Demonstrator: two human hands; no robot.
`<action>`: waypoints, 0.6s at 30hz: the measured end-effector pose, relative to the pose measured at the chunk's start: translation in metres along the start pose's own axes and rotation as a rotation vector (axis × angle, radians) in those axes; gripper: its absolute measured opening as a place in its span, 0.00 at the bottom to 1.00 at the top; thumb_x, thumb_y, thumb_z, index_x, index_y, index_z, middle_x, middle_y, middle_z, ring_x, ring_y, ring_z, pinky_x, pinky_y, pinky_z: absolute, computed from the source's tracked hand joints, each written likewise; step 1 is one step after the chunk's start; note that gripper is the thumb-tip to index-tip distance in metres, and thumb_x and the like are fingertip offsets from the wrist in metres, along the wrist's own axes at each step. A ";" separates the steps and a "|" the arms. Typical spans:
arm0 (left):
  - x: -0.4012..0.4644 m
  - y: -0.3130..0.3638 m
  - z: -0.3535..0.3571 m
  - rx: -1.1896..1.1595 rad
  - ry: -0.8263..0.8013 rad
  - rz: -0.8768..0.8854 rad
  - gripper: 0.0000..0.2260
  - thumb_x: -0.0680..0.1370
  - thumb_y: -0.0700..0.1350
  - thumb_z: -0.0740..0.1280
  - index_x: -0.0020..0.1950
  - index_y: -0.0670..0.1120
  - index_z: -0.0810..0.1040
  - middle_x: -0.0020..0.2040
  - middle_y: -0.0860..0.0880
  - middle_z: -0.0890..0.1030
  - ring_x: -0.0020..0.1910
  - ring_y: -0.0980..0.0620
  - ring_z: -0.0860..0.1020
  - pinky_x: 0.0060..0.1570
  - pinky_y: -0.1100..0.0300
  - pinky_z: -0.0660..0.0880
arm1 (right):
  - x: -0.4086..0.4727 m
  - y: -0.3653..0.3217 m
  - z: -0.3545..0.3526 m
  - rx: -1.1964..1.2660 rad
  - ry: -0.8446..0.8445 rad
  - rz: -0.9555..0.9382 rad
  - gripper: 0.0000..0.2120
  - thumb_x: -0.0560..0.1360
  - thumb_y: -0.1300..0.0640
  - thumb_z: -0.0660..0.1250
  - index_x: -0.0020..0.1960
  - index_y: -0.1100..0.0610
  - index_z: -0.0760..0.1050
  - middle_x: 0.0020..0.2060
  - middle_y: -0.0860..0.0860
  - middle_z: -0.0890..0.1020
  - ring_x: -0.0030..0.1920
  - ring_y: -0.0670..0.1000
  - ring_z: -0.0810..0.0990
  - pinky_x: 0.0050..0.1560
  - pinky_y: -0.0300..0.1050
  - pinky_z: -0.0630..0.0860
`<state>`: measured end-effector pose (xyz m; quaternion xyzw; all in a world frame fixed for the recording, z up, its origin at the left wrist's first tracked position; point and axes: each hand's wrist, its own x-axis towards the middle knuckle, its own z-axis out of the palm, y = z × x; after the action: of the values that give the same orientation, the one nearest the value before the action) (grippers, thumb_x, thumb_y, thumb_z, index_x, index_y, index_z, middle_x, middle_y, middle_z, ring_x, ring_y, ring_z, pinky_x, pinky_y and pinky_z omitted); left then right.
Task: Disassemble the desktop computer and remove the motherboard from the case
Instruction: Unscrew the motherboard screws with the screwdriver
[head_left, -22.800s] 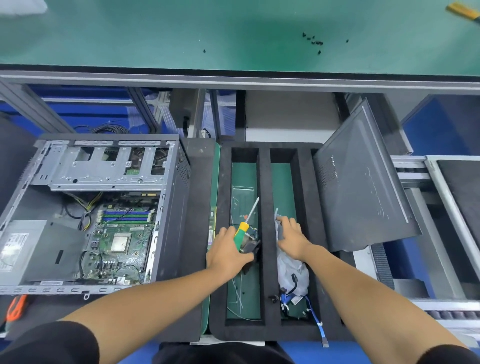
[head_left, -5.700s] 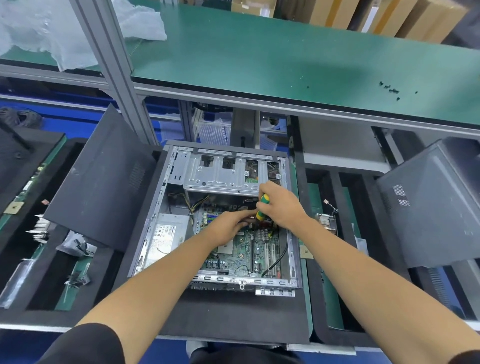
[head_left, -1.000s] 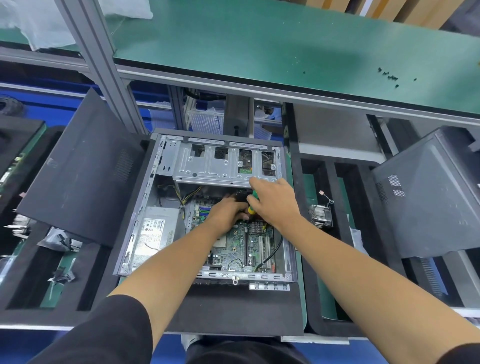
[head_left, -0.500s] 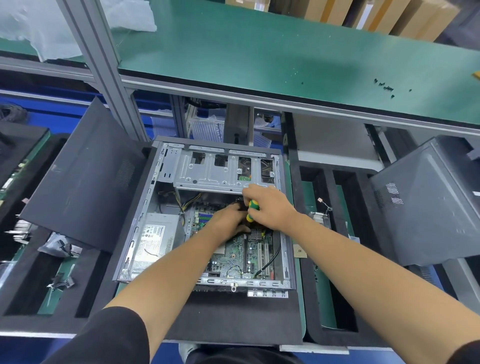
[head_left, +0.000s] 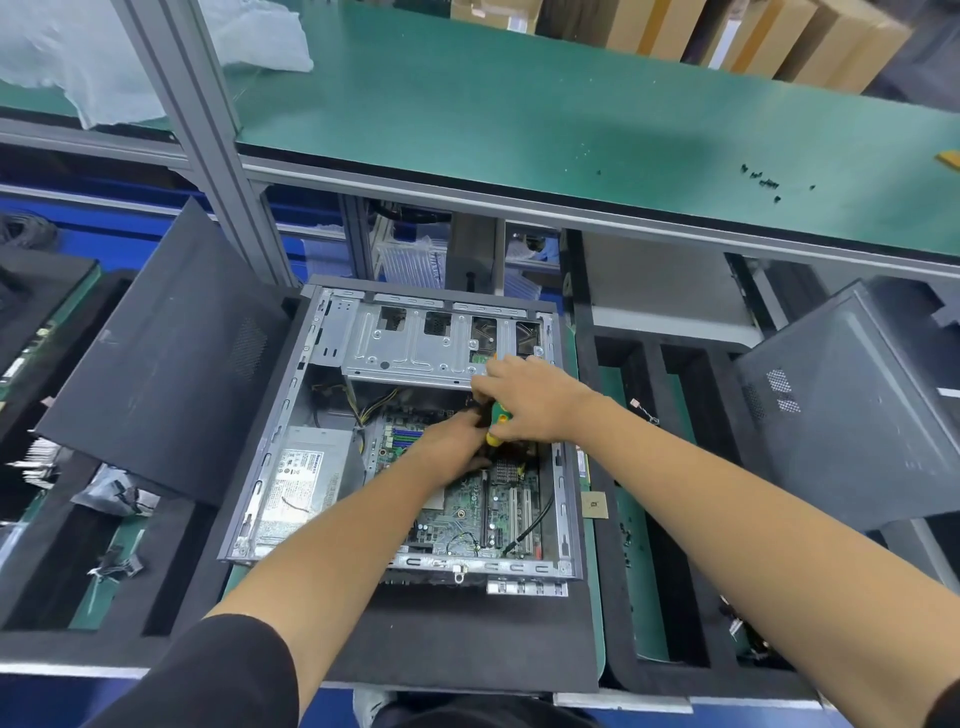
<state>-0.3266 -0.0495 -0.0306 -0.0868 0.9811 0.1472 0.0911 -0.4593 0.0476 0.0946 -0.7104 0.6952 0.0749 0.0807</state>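
Slippage is the risk: right hand (head_left: 530, 397) grips the screwdriver (head_left: 497, 422) over the motherboard (head_left: 467, 499), left hand (head_left: 457, 441), fingers curled, steadies beneath, so its tip could gouge circuitry.

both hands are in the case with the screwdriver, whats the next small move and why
Probably keep turning the screwdriver to back out a screw at the motherboard's top edge. The right hand grips the handle there, the left hand sits beside it on the board, which is in the case.
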 end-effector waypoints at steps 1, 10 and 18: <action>0.000 0.000 0.000 0.031 -0.021 0.000 0.17 0.79 0.48 0.70 0.65 0.42 0.75 0.61 0.41 0.75 0.56 0.41 0.77 0.48 0.57 0.75 | -0.001 0.000 -0.001 -0.065 0.006 0.010 0.15 0.76 0.42 0.64 0.56 0.49 0.66 0.44 0.45 0.74 0.42 0.50 0.70 0.42 0.50 0.67; -0.002 0.003 -0.006 0.005 0.035 0.017 0.17 0.79 0.47 0.69 0.67 0.44 0.75 0.68 0.43 0.72 0.63 0.42 0.74 0.55 0.51 0.75 | 0.001 -0.005 -0.005 0.229 -0.102 0.043 0.10 0.70 0.61 0.67 0.46 0.49 0.69 0.43 0.49 0.71 0.45 0.55 0.74 0.39 0.51 0.72; -0.001 0.003 -0.009 0.004 -0.008 0.010 0.19 0.78 0.48 0.70 0.68 0.47 0.75 0.66 0.44 0.73 0.65 0.43 0.71 0.55 0.50 0.75 | -0.007 0.004 -0.004 0.074 -0.115 0.031 0.17 0.70 0.56 0.70 0.57 0.51 0.70 0.47 0.47 0.69 0.45 0.53 0.71 0.33 0.45 0.62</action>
<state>-0.3278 -0.0494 -0.0214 -0.0811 0.9814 0.1459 0.0943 -0.4637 0.0531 0.0999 -0.6907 0.7025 0.0912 0.1454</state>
